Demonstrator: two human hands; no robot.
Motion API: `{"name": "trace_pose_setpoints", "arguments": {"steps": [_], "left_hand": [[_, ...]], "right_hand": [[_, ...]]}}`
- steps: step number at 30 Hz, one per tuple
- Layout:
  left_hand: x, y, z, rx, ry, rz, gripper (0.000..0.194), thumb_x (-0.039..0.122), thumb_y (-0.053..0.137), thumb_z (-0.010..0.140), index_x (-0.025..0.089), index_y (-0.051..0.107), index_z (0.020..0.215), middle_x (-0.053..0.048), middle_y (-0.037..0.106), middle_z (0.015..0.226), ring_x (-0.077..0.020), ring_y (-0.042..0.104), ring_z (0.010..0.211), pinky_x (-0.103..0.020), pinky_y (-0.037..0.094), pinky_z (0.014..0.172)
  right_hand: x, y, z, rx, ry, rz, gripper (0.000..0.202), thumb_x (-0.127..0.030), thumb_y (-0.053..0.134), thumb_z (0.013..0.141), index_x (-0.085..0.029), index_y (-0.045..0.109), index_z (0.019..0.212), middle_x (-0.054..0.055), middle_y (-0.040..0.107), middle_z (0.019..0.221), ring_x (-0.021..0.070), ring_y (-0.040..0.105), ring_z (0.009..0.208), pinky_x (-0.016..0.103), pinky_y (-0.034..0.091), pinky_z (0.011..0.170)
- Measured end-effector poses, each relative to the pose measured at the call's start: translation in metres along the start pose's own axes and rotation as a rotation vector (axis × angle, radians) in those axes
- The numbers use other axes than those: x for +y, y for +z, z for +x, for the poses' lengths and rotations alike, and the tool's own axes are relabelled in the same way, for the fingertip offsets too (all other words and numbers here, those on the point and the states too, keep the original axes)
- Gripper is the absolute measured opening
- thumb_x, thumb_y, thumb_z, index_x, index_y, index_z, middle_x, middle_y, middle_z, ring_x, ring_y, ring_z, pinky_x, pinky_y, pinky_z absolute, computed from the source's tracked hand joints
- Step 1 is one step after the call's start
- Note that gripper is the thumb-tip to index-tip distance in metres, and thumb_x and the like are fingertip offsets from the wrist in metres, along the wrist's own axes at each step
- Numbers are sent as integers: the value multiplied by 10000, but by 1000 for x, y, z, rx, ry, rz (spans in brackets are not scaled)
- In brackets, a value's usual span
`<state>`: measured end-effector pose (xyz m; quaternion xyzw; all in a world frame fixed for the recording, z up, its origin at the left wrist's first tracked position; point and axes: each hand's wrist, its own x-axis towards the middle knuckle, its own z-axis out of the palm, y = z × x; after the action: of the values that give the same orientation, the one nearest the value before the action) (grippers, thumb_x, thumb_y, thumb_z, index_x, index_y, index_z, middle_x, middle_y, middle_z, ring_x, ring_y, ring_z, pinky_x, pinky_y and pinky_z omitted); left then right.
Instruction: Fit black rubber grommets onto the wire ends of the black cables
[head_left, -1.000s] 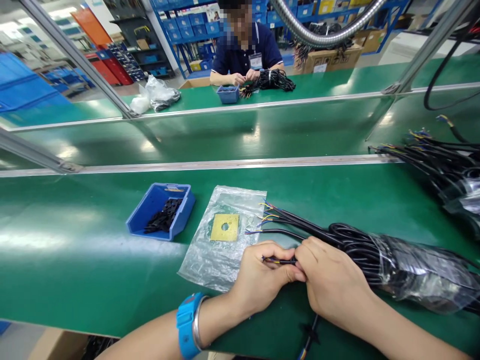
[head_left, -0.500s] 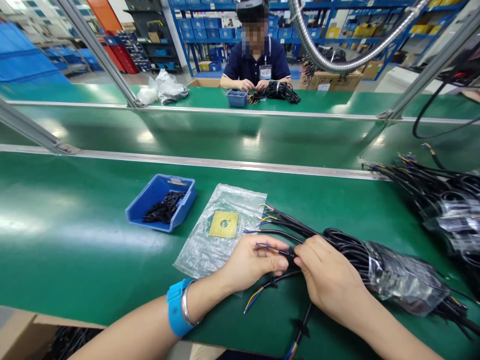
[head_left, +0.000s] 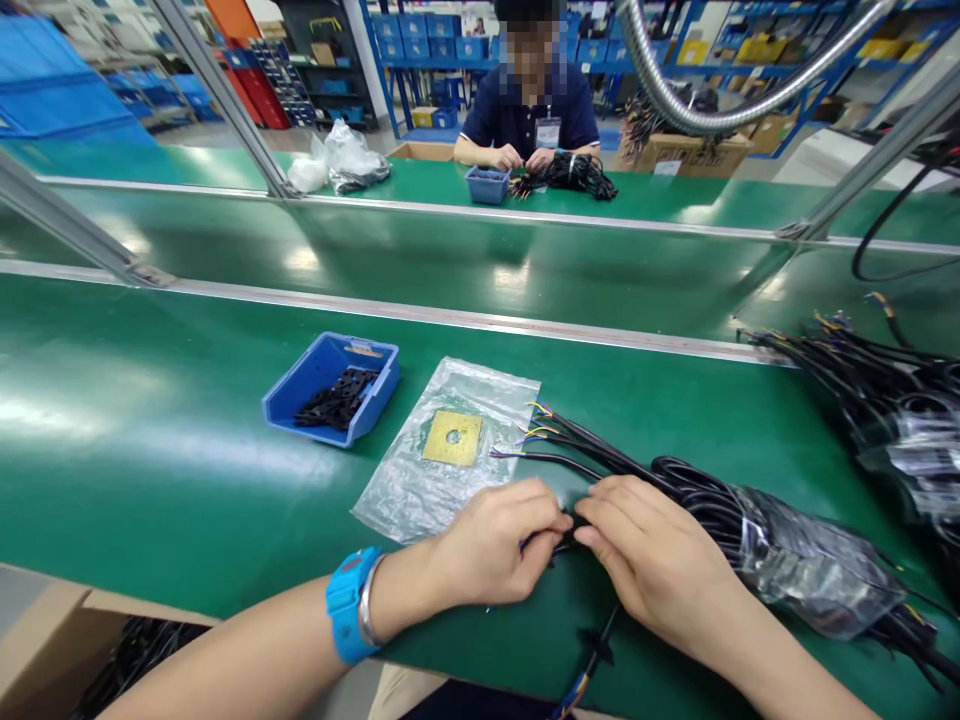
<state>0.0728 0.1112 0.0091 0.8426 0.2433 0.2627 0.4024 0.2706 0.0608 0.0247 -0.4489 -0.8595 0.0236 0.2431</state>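
Note:
My left hand (head_left: 510,540), with a blue wristband and a silver bangle, is closed in a pinch on the end of a black cable (head_left: 568,528). Beside it, my right hand (head_left: 651,555) pinches the same cable; a small black part there is mostly hidden by the fingers. Below hangs another cable end (head_left: 596,655) with a black clip around it and coloured wires showing. Right of my hands lies a bundle of black cables (head_left: 690,490), partly wrapped in clear plastic, its stripped ends pointing left.
A blue bin (head_left: 279,405) holds small black plastic parts. A yellow square plate with a hole (head_left: 452,438) lies on a clear plastic bag (head_left: 405,500). More cables (head_left: 862,390) are piled at right. Across the bench a person (head_left: 529,120) handles cables beside a small blue box (head_left: 487,186).
My left fingers have curled from a looser hold into a tight pinch at the small black part, covering the wire ends. The view has shifted slightly.

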Motion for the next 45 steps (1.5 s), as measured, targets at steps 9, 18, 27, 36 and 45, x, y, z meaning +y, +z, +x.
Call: {"name": "trace_pose_setpoints", "arguments": {"steps": [9, 18, 27, 36, 45], "left_hand": [[9, -6, -8, -105, 2, -206, 312, 243, 688, 656, 121, 692, 944, -162, 635, 1054, -247, 637, 892, -334, 515, 828], [2, -20, -5, 33, -55, -71, 208, 265, 649, 734, 142, 687, 898, -112, 682, 921, -229, 638, 905, -333, 495, 863], [0, -108, -8, 24, -235, 361, 205, 279, 613, 804, 195, 705, 966, -37, 712, 916, -178, 641, 810, -282, 482, 754], [-61, -185, -31, 251, -734, 748, 109, 205, 655, 646, 211, 744, 708, -76, 727, 761, -265, 649, 768, -326, 471, 713], [-64, -185, -45, 457, -582, 339, 154, 292, 635, 666, 174, 540, 637, -83, 689, 895, -221, 648, 772, -358, 514, 734]], "right_hand": [[18, -16, 13, 20, 210, -517, 163, -199, 539, 884, -106, 625, 986, 100, 608, 776, 274, 511, 801, 397, 420, 705], [-2, -4, 23, 192, -7, -287, 224, -97, 511, 865, -82, 565, 1082, 98, 566, 823, 231, 508, 806, 385, 447, 758], [-1, 20, 15, 166, -284, -160, 367, -17, 491, 862, -65, 550, 1222, 74, 559, 798, 165, 486, 664, 321, 397, 649], [1, 22, 11, 164, -291, -107, 287, -70, 474, 898, -93, 595, 1157, 79, 576, 827, 159, 523, 677, 311, 401, 645], [1, 24, 11, 173, -254, -75, 240, -110, 469, 924, -108, 610, 1118, 80, 598, 853, 162, 546, 705, 312, 421, 660]]}}
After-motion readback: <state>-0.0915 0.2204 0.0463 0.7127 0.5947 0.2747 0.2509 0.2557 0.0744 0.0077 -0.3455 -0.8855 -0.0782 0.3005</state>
